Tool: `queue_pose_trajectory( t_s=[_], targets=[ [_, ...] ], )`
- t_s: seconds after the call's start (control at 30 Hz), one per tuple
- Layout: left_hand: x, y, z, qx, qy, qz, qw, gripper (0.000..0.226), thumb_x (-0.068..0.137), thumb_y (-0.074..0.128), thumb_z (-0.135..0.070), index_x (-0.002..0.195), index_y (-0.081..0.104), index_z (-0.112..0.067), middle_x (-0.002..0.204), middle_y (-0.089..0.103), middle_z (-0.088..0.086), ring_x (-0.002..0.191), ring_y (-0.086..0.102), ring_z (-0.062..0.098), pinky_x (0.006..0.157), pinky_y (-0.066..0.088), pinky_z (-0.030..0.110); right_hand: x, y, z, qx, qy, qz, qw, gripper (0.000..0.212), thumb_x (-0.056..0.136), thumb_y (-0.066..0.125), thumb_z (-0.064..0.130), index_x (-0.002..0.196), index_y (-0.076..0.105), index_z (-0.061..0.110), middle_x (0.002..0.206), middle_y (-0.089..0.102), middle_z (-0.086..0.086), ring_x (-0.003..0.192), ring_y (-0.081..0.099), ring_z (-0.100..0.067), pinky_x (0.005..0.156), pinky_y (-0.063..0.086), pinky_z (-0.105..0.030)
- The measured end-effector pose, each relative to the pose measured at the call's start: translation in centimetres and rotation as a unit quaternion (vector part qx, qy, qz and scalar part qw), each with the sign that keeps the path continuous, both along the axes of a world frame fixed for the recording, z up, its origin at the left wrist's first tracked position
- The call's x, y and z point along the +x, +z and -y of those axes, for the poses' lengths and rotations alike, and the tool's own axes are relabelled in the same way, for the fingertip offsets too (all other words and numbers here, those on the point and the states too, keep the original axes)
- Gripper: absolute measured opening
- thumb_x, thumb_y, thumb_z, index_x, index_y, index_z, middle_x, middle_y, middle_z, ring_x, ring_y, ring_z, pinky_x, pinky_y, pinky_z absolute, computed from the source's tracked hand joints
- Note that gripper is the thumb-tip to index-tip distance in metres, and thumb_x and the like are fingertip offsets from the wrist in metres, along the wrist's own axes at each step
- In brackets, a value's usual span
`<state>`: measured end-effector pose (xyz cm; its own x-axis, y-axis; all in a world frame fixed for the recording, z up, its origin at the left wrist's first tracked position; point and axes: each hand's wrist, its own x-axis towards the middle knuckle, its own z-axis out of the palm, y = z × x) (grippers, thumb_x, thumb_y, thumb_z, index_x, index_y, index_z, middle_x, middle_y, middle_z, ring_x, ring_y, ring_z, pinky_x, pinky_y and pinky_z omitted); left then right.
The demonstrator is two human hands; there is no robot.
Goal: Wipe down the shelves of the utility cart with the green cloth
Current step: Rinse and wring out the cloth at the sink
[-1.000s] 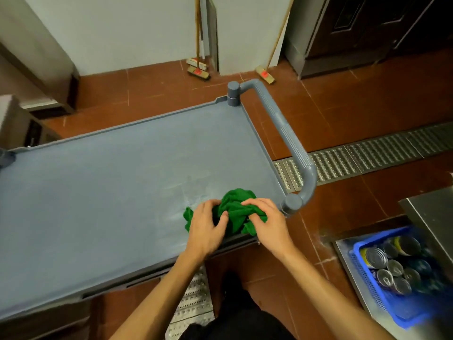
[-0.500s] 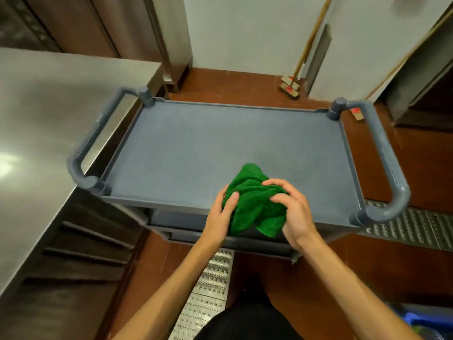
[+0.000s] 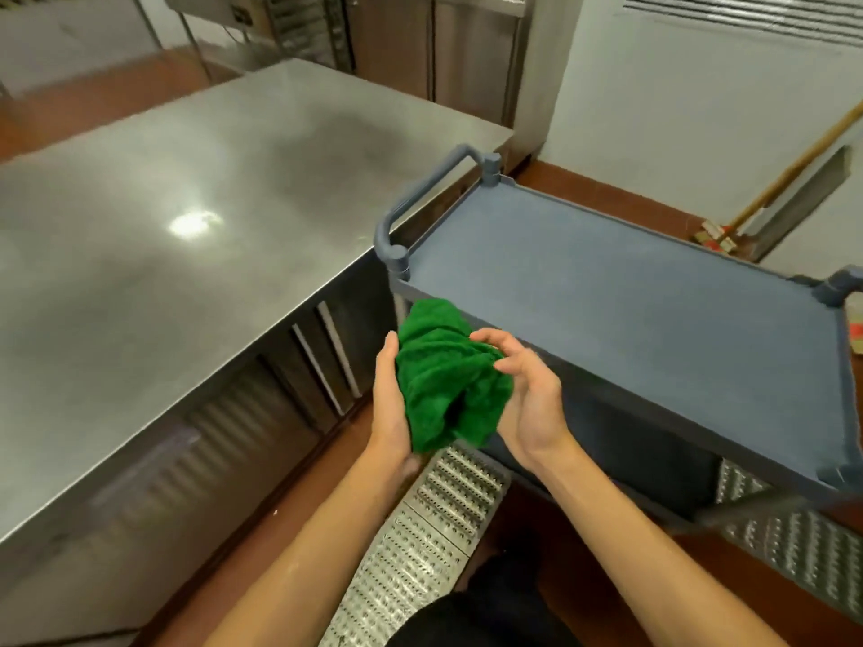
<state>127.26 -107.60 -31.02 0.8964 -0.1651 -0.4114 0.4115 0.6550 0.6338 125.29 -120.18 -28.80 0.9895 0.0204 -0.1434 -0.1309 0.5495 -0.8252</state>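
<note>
Head view: crumpled green terry cloth (image 3: 443,385) in mid-air, just beside grey plastic utility cart's (image 3: 630,329) near corner.
Grip: clasped between left hand (image 3: 390,399) and right hand (image 3: 532,403), fingers curled on it.
Technique: fold flat — then overlapping strokes, edge to edge.

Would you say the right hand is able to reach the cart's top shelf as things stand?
Probably yes: the right hand, holding the green cloth, is just in front of the near edge of the top shelf, and nothing visible stands between them.
</note>
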Motion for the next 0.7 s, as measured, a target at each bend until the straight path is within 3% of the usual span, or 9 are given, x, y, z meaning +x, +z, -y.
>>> queue_pose_trajectory(
  t_s=[0.07, 0.17, 0.3, 0.4, 0.47, 0.53, 0.6, 0.7],
  targets=[
    [-1.1, 0.3, -2.9, -0.015, 0.033, 0.004, 0.999, 0.059, 0.098, 0.040, -0.053, 0.098, 0.078, -0.008, 0.102, 0.074, 0.017, 0.088, 0.073, 0.027, 0.075, 0.060, 0.035, -0.5, 0.1, -3.3, -0.104, -0.004, 0.037, 0.994, 0.031, 0.073, 0.053, 0.018, 0.102, 0.063, 0.011, 0.110, 0.063, -0.018, 0.104, 0.060, -0.031, 0.093, 0.046, -0.047],
    [-2.8, 0.8, -7.3, -0.001, 0.096, 0.007, 0.995, 0.051, 0.098, 0.043, -0.048, 0.112, 0.071, -0.007, 0.105, 0.074, 0.017, 0.089, 0.073, 0.026, 0.075, 0.060, 0.034, -1.5, 0.3, -7.9, -0.235, 0.006, 0.093, 0.968, 0.025, 0.086, 0.055, 0.022, 0.109, 0.063, 0.016, 0.111, 0.065, -0.003, 0.107, 0.062, -0.017, 0.092, 0.051, -0.035],
    [-4.8, 0.5, -13.6, 0.036, 0.198, 0.006, 0.979, 0.067, 0.077, 0.072, -0.050, 0.132, 0.060, -0.015, 0.131, 0.063, 0.019, 0.117, 0.064, 0.035, 0.101, 0.050, 0.054, -2.9, 0.2, -14.1, -0.239, 0.041, 0.117, 0.963, 0.028, 0.097, 0.050, 0.019, 0.123, 0.059, 0.021, 0.120, 0.063, 0.006, 0.112, 0.059, -0.007, 0.090, 0.051, -0.025],
    [-6.9, 0.8, -17.6, 0.083, 0.283, 0.014, 0.955, 0.047, 0.086, 0.069, -0.036, 0.131, 0.061, -0.026, 0.127, 0.066, 0.012, 0.112, 0.067, 0.033, 0.096, 0.053, 0.056, -3.4, 0.0, -18.7, -0.222, 0.065, 0.107, 0.967, 0.038, 0.096, 0.048, 0.032, 0.133, 0.054, 0.028, 0.131, 0.056, 0.011, 0.120, 0.052, 0.002, 0.092, 0.047, -0.017],
    [-8.5, 1.3, -20.3, 0.108, 0.350, 0.024, 0.930, 0.041, 0.092, 0.066, -0.025, 0.131, 0.059, -0.036, 0.126, 0.067, 0.006, 0.109, 0.069, 0.027, 0.091, 0.057, 0.050, -3.6, 0.0, -22.0, -0.205, 0.101, 0.080, 0.970, 0.044, 0.091, 0.051, 0.047, 0.133, 0.054, 0.032, 0.133, 0.057, 0.011, 0.123, 0.052, -0.001, 0.100, 0.045, -0.025],
    [-10.1, 1.7, -23.0, 0.150, 0.398, 0.048, 0.904, 0.042, 0.093, 0.065, -0.019, 0.129, 0.061, -0.041, 0.128, 0.066, 0.000, 0.110, 0.068, 0.021, 0.090, 0.058, 0.045, -3.8, 0.0, -25.8, -0.165, 0.168, 0.027, 0.971, 0.053, 0.085, 0.055, 0.059, 0.131, 0.057, 0.032, 0.132, 0.060, 0.005, 0.124, 0.054, -0.011, 0.107, 0.043, -0.041],
    [-11.7, 1.9, -25.8, 0.194, 0.424, 0.064, 0.882, 0.037, 0.094, 0.064, -0.016, 0.124, 0.066, -0.036, 0.127, 0.067, 0.002, 0.111, 0.068, 0.020, 0.091, 0.058, 0.044, -4.5, 0.1, -29.5, -0.105, 0.249, -0.015, 0.963, 0.062, 0.083, 0.056, 0.063, 0.130, 0.058, 0.023, 0.130, 0.062, -0.006, 0.123, 0.057, -0.023, 0.108, 0.041, -0.052],
    [-13.4, 2.1, -30.0, 0.233, 0.464, 0.058, 0.852, 0.024, 0.094, 0.063, -0.014, 0.116, 0.068, -0.021, 0.120, 0.070, 0.009, 0.111, 0.067, 0.028, 0.093, 0.056, 0.052, -5.6, 0.4, -34.8, -0.049, 0.330, -0.061, 0.941, 0.061, 0.087, 0.054, 0.062, 0.127, 0.062, 0.016, 0.125, 0.066, -0.012, 0.118, 0.061, -0.029, 0.105, 0.044, -0.054]
  ],
)
